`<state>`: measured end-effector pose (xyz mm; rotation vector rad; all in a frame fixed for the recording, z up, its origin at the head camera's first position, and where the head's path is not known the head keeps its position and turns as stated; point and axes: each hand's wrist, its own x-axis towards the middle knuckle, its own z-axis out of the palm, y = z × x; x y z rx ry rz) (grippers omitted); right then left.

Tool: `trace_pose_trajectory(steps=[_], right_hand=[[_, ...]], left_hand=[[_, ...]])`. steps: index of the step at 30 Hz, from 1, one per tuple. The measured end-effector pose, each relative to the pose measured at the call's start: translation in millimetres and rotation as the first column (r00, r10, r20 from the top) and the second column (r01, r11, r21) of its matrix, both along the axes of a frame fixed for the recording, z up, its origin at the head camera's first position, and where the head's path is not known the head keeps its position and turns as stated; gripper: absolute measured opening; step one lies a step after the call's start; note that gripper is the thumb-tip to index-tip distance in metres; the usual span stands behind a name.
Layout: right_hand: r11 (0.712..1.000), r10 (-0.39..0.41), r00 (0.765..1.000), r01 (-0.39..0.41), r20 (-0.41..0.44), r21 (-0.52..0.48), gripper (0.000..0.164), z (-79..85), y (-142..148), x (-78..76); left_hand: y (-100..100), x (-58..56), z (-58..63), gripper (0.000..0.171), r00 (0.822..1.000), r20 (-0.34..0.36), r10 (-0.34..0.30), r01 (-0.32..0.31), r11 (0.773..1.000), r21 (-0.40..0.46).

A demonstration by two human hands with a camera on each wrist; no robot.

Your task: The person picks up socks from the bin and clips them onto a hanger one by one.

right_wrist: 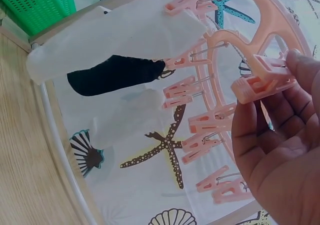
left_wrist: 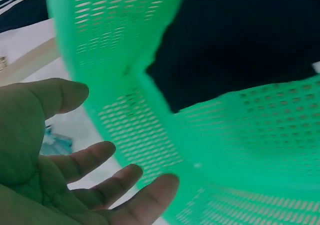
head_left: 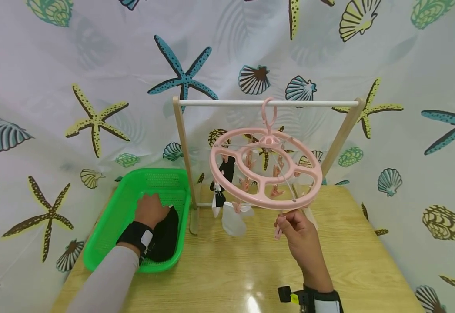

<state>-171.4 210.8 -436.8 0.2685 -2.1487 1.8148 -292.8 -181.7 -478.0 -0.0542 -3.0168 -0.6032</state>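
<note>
My left hand is inside the green basket, beside a black cloth item. In the left wrist view its fingers are spread and relaxed, apart from the black cloth. My right hand pinches a pink clothespin between thumb and fingers, at the front edge of a round pink clip hanger. From other clothespins on this hanger dangle a white sock-like piece and a black sock.
The hanger hooks over a white rod on a wooden-legged stand. Several pink clothespins hang under its ring. Stand and basket rest on a wood-grain table, with a shell-and-starfish patterned sheet behind.
</note>
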Motion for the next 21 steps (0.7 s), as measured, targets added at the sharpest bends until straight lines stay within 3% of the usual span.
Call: trace_pose_trajectory(steps=[4,7,10,13,16,18,21], right_hand=[[1.0,-0.004,1.0,0.004,-0.007,-0.006,0.011,0.4,0,-0.2],[1.0,-0.006,1.0,0.006,-0.005,-0.008,0.011,0.6,0,0.2],[1.0,0.001,1.0,-0.001,-0.009,-0.003,0.012,0.8,0,0.6],[1.0,-0.003,1.0,0.003,-0.014,0.002,0.013,1.3,0,1.0],[1.0,-0.005,1.0,0.005,-0.012,0.003,0.014,1.9,-1,0.8],[1.0,-0.006,1.0,0.006,-0.01,0.005,0.014,1.8,-1,0.4],[1.0,-0.006,1.0,0.006,-0.01,0.01,0.013,2.1,-1,-0.3]], left_hand=[[-6,-3.4,-9.7,0.029,0.991,0.131,0.012,-0.016,0.999,0.032],[-10,-4.3,-18.4,0.031,0.972,0.234,0.03,-0.046,0.997,0.064],[-12,-5.1,-26.9,0.029,0.955,0.293,0.042,-0.059,0.997,0.053],[-12,-6.6,-34.8,0.028,0.943,0.329,0.046,-0.069,0.996,0.059],[-9,-7.9,-43.8,0.041,0.939,0.34,0.055,-0.086,0.993,0.077],[-7,-8.0,-47.9,0.048,0.94,0.337,0.06,-0.096,0.991,0.091],[-4,-8.5,-52.5,0.044,0.949,0.307,0.078,-0.119,0.986,0.116]])
